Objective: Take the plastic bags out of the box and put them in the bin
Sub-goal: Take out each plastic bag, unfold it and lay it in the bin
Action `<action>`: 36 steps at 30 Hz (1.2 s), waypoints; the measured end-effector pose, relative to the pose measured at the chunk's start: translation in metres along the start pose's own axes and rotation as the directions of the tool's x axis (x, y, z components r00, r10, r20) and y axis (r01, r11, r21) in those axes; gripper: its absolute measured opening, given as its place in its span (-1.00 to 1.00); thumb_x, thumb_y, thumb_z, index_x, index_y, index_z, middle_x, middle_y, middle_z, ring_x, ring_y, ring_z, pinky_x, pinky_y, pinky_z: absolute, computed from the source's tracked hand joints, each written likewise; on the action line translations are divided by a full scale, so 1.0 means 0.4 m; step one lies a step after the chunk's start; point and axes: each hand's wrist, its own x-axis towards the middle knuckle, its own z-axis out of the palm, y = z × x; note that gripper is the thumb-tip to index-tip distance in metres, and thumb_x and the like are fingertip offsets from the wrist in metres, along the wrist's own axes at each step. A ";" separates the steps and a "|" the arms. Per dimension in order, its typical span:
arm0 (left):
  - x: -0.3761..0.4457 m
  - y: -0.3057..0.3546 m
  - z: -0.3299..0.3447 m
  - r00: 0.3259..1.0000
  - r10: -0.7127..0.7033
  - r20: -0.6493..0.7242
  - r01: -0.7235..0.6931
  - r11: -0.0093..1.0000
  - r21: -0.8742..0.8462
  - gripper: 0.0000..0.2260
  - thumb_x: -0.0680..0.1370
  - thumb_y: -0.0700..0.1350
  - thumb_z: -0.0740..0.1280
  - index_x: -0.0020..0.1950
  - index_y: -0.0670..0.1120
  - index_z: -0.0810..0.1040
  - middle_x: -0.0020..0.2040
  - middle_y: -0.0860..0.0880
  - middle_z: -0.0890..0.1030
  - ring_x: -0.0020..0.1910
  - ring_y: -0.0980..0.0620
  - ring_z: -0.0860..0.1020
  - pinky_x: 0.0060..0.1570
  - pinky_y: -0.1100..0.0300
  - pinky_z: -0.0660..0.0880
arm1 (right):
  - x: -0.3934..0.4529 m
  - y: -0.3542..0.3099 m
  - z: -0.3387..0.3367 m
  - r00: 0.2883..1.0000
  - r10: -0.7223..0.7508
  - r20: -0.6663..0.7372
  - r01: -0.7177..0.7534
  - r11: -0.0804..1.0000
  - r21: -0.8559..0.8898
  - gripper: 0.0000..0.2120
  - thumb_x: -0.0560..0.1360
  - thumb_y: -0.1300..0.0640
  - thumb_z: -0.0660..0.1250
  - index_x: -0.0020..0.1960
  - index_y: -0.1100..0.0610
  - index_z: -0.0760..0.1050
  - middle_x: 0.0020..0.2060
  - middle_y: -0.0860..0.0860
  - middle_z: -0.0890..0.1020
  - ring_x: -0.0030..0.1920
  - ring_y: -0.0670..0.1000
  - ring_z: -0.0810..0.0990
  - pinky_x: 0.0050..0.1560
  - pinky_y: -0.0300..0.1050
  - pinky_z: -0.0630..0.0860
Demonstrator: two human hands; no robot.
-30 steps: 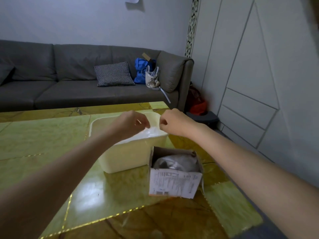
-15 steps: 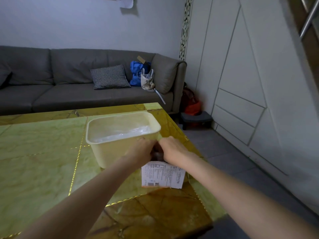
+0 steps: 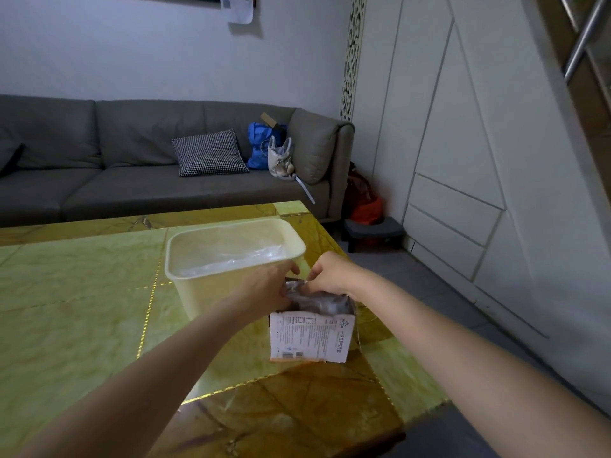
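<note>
Both hands, left (image 3: 264,289) and right (image 3: 330,276), pinch a crumpled plastic bag (image 3: 317,300) atop the upright box (image 3: 310,335).

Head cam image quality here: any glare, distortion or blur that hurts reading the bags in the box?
Head view: dim, flat room light; a bright glare strip on the glossy table front edge; wide-angle bending at the right wall panels; bags in the box read as a grey, soft mass; both hands cover its far rim; clear bags in the bin look hazy.
</note>
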 end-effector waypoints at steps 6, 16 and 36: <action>0.000 -0.008 -0.022 0.990 -0.094 0.102 0.121 0.945 -0.305 -0.83 0.44 -0.07 0.42 -0.05 -0.12 0.58 -0.11 -0.09 0.58 -0.09 -0.07 0.55 -0.12 0.15 0.49 | -0.003 -0.030 -0.017 0.995 -0.097 0.021 0.092 0.979 0.182 -0.87 0.42 0.17 0.46 -0.11 0.16 0.53 -0.25 0.01 0.51 -0.17 0.00 0.47 -0.22 -0.20 0.42; -0.020 -0.035 -0.009 0.976 -0.130 0.175 0.206 0.809 -0.551 -0.96 0.47 -0.17 0.39 -0.13 -0.13 0.60 -0.13 -0.12 0.63 -0.08 -0.08 0.60 0.02 0.05 0.53 | 0.002 -0.134 -0.139 0.821 -0.307 -0.481 0.540 0.693 0.478 -0.75 0.55 0.40 0.19 -0.23 0.13 0.38 -0.18 0.17 0.64 -0.25 -0.02 0.62 -0.32 -0.28 0.48; -0.009 -0.287 -0.205 0.742 -0.671 -0.006 0.116 0.137 -0.984 -0.88 0.57 -0.17 0.20 -0.14 -0.05 0.48 -0.21 0.02 0.51 -0.25 0.12 0.44 -0.21 0.28 0.34 | 0.145 -0.123 -0.091 0.953 -0.251 -0.169 0.303 0.793 0.529 -0.80 0.50 0.46 0.22 -0.01 0.30 0.58 -0.22 0.07 0.61 -0.33 -0.08 0.57 -0.38 -0.32 0.46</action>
